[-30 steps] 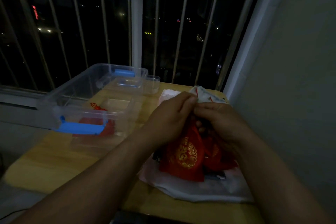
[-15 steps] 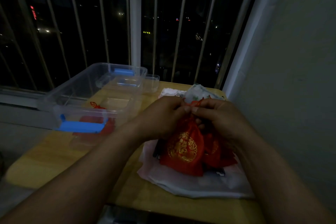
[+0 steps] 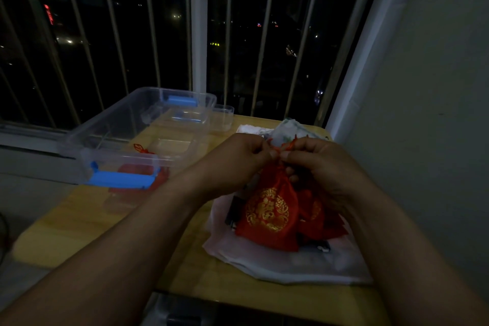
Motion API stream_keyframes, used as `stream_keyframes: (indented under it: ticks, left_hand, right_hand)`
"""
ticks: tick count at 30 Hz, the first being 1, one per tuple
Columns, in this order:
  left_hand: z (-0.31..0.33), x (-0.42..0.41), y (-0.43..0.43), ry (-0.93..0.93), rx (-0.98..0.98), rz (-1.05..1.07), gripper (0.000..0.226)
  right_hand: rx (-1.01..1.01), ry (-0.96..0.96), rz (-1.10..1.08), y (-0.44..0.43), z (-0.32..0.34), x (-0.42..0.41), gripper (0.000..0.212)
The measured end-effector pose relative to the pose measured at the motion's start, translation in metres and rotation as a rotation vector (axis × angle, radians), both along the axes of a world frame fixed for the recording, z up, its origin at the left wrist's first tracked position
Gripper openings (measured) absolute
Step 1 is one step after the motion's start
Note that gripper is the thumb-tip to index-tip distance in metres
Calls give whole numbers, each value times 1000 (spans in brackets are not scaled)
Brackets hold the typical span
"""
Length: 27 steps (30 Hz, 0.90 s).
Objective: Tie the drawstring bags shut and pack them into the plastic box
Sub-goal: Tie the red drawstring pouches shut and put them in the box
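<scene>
Both hands [image 3: 232, 161] [image 3: 320, 164] seemingly pinch drawstring [image 3: 289, 144].

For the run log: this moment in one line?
step: tying | left hand: pinches cord | right hand: pinches cord | red bag: neck gathered, over white cloth | plastic box: open, packed bag inside

One plastic box [image 3: 111, 127] sat left, bearing two blue latches [image 3: 121, 179]. Three red bags [image 3: 267, 212] were countable: two near right, one in the box. One small tub [image 3: 223, 120] sat far.
</scene>
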<state>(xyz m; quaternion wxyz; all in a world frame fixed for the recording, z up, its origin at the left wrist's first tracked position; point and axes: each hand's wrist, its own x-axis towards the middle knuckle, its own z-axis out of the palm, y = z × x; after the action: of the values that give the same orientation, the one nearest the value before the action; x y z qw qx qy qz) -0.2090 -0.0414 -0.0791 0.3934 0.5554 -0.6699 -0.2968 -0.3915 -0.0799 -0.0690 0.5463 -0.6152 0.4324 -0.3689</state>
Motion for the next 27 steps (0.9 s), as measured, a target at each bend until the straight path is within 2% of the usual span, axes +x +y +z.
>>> stream_keyframes:
  ticks: [4,8,16,20,22,24,27]
  left_hand:
    - [-2,-1,2,137,51,-26,28]
    - [-3,0,2,161,15,-21,19]
    - [-5,-3,4,48,-130,-25,8]
    - [-9,-3,3,-117,-296,-17,22]
    - [-13,-2,2,-175,-374,-24,21]
    - [-17,-1,0,-189,-430,-26,13]
    - [-19,1,-3,-154,-409,-14,16]
  right_hand:
    - [-70,76,-13,2,1,-1,9]
    - [-118,114,3,4,3,-4,8]
    - [-106,56,24,5,5,-7,4]
    - [-97,41,32,3,4,-8,3]
    - [-75,33,34,1,3,-10,3]
    - [-46,19,47,0,2,-12,3]
    - [-33,10,77,-1,2,-13,4]
